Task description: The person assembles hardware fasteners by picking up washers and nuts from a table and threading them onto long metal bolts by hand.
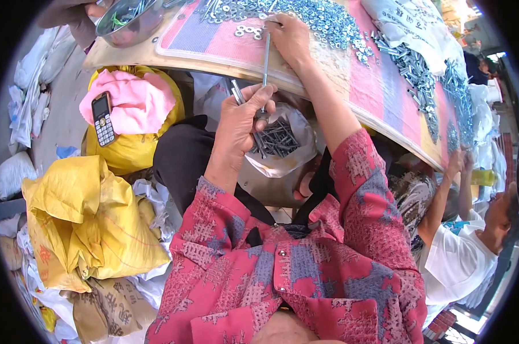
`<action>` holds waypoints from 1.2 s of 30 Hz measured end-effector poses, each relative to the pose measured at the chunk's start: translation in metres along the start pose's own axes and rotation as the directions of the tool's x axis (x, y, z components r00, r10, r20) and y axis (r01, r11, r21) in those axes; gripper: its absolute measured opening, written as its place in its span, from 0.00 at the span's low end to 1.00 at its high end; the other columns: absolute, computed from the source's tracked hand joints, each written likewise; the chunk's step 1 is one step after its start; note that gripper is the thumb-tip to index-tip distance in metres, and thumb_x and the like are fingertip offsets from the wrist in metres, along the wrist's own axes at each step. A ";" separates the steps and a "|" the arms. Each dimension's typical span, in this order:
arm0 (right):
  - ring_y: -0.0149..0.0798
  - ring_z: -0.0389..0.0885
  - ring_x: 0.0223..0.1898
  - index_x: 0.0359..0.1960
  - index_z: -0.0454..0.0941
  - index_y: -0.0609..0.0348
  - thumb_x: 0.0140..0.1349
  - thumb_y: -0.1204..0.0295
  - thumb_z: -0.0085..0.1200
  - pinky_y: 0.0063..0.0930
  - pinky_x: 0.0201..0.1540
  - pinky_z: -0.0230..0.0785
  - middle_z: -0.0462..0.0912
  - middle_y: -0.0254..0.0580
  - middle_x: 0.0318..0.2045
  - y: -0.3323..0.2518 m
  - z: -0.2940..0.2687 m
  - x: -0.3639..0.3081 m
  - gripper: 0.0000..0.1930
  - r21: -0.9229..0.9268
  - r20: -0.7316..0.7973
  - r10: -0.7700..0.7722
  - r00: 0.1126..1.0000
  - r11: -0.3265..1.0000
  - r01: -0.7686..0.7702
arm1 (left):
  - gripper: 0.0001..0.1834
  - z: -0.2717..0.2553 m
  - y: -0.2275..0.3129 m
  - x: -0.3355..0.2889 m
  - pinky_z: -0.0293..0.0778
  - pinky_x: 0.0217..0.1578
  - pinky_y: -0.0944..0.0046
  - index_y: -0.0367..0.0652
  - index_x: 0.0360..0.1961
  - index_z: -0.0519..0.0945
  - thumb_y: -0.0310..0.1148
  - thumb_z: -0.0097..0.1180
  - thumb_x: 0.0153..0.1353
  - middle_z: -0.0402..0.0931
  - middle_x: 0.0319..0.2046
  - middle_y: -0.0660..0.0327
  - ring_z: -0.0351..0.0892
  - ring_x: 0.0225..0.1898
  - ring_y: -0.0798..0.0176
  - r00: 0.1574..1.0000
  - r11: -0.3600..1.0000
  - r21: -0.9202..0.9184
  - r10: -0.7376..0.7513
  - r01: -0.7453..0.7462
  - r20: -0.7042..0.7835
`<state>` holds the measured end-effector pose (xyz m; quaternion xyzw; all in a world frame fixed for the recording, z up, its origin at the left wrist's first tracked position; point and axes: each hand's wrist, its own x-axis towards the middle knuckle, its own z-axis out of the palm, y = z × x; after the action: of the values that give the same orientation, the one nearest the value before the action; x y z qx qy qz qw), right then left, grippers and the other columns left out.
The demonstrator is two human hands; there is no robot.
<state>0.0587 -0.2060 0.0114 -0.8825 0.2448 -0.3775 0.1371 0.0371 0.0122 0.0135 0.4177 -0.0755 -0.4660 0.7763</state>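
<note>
My left hand (243,117) is closed around a long thin metal rod (266,60) that points up and away over the table edge. The same hand also grips a few shorter bolts (236,90). My right hand (289,39) is bent at the rod's far end, fingertips pinched together; what they hold is too small to make out. Loose flat washers (248,31) lie beside those fingertips, and a large spread of shiny washers and nuts (334,26) covers the tabletop beyond. Below my left hand, a white bag (271,167) holds many dark bolts (279,137).
The table (380,114) has a striped cover and a curved front edge. Bolts (420,92) are heaped at right by a white sack (405,31). A metal bowl (130,26) stands far left. A phone (103,119) rests on pink cloth (142,103). Another person (460,252) works at right.
</note>
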 end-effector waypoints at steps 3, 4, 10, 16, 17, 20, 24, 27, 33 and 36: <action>0.43 0.77 0.22 0.32 0.81 0.60 0.59 0.63 0.53 0.36 0.31 0.68 0.82 0.48 0.24 -0.013 -0.046 -0.020 0.12 0.141 -0.050 0.047 0.998 0.989 -0.040 | 0.10 0.001 -0.004 0.000 0.56 0.12 0.79 0.36 0.37 0.82 0.31 0.64 0.58 0.76 0.21 0.62 0.65 0.15 0.76 0.998 0.998 0.037 -0.046 0.045 0.035; 0.37 0.74 0.21 0.31 0.81 0.61 0.61 0.63 0.52 0.31 0.28 0.67 0.82 0.46 0.23 -0.031 -0.070 -0.031 0.13 0.346 0.141 0.258 0.956 0.892 -0.292 | 0.10 0.002 -0.004 -0.002 0.56 0.13 0.79 0.36 0.37 0.82 0.32 0.63 0.58 0.76 0.21 0.62 0.65 0.15 0.76 0.998 0.998 0.057 -0.043 0.040 0.055; 0.24 0.67 0.18 0.30 0.80 0.66 0.67 0.69 0.49 0.16 0.21 0.59 0.82 0.38 0.23 -0.023 -0.104 -0.065 0.13 0.795 0.531 0.396 0.749 0.074 -0.602 | 0.11 0.013 -0.017 -0.006 0.55 0.14 0.78 0.35 0.38 0.82 0.33 0.60 0.61 0.76 0.22 0.62 0.64 0.16 0.77 0.961 0.981 0.171 -0.136 0.096 0.241; 0.32 0.81 0.23 0.41 0.81 0.59 0.62 0.75 0.51 0.27 0.28 0.72 0.80 0.45 0.19 -0.022 -0.103 -0.080 0.08 0.228 0.060 -0.043 0.997 0.973 0.029 | 0.12 0.012 -0.014 -0.002 0.53 0.14 0.78 0.36 0.39 0.82 0.34 0.59 0.61 0.76 0.21 0.62 0.63 0.15 0.77 0.946 0.978 0.038 -0.207 0.204 0.251; 0.41 0.83 0.24 0.41 0.80 0.59 0.61 0.75 0.50 0.33 0.30 0.73 0.80 0.48 0.20 -0.027 -0.100 -0.083 0.09 0.150 0.110 -0.291 0.950 0.950 0.273 | 0.12 0.010 -0.011 0.002 0.53 0.14 0.78 0.36 0.38 0.82 0.35 0.59 0.60 0.75 0.21 0.62 0.62 0.14 0.77 0.964 0.983 -0.015 -0.174 0.181 0.203; 0.55 0.80 0.34 0.40 0.79 0.55 0.56 0.73 0.53 0.41 0.36 0.73 0.78 0.54 0.25 -0.038 -0.104 -0.065 0.10 0.283 0.333 -0.199 0.922 0.953 0.104 | 0.12 0.011 0.002 0.007 0.52 0.13 0.78 0.35 0.37 0.81 0.35 0.59 0.60 0.74 0.20 0.63 0.61 0.13 0.77 0.988 0.988 -0.098 -0.109 0.120 0.105; 0.50 0.81 0.38 0.31 0.78 0.62 0.60 0.65 0.50 0.42 0.40 0.74 0.80 0.53 0.33 0.010 -0.043 0.006 0.12 -0.188 0.029 -0.117 0.993 0.975 0.121 | 0.12 0.009 -0.001 0.000 0.53 0.12 0.78 0.32 0.36 0.80 0.33 0.59 0.60 0.74 0.20 0.64 0.62 0.14 0.79 0.996 0.997 0.035 -0.076 0.074 0.044; 0.52 0.80 0.42 0.34 0.80 0.59 0.58 0.65 0.49 0.44 0.44 0.74 0.78 0.51 0.39 0.031 -0.006 0.017 0.12 -0.393 0.162 0.034 0.986 0.919 0.033 | 0.12 0.010 -0.001 0.001 0.53 0.12 0.79 0.32 0.36 0.80 0.32 0.59 0.60 0.74 0.20 0.64 0.61 0.14 0.79 0.994 0.993 0.068 -0.104 0.102 0.038; 0.43 0.82 0.31 0.34 0.80 0.58 0.58 0.65 0.55 0.37 0.33 0.72 0.82 0.47 0.31 0.032 -0.052 -0.007 0.09 -0.079 -0.095 -0.032 0.995 0.997 0.025 | 0.11 0.017 -0.008 -0.001 0.55 0.13 0.80 0.34 0.36 0.81 0.33 0.60 0.61 0.75 0.21 0.65 0.63 0.15 0.79 0.990 0.974 0.217 -0.095 0.071 0.102; 0.30 0.75 0.21 0.33 0.79 0.62 0.62 0.66 0.55 0.22 0.24 0.64 0.82 0.43 0.26 -0.006 -0.104 -0.041 0.10 0.280 0.231 0.430 0.873 0.830 -0.483 | 0.11 0.017 -0.012 0.000 0.54 0.13 0.79 0.34 0.37 0.81 0.34 0.60 0.62 0.75 0.20 0.65 0.63 0.16 0.79 0.983 0.963 0.264 -0.105 0.063 0.151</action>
<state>-0.0398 -0.1852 0.0599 -0.7896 0.3707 -0.2981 0.3877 0.0203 0.0000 0.0153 0.4783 -0.1809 -0.5174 0.6861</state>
